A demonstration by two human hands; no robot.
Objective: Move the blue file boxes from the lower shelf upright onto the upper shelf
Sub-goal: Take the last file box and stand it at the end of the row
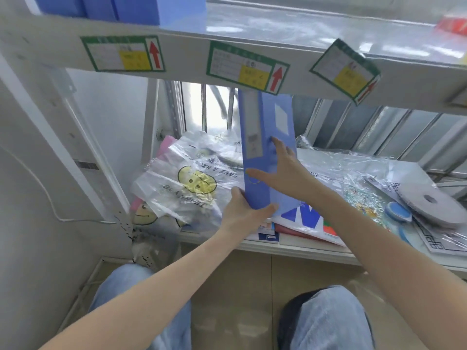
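Observation:
A blue file box [265,137] stands tilted in the lower shelf opening, its spine with a label strip and ring hole facing me, its top hidden behind the upper shelf's front beam. My left hand [242,210] grips its bottom end from below. My right hand [280,170] lies on its right face, thumb across the spine. Several blue file boxes [121,6] stand upright at the left of the upper shelf [278,34].
The lower shelf [290,248] holds smiley-face plastic bags [187,183], wrapped papers, and grey discs [429,200] at the right. Green-framed labels with red arrows hang on the upper beam. A red item [452,24] lies on the upper shelf's right. My knees are below.

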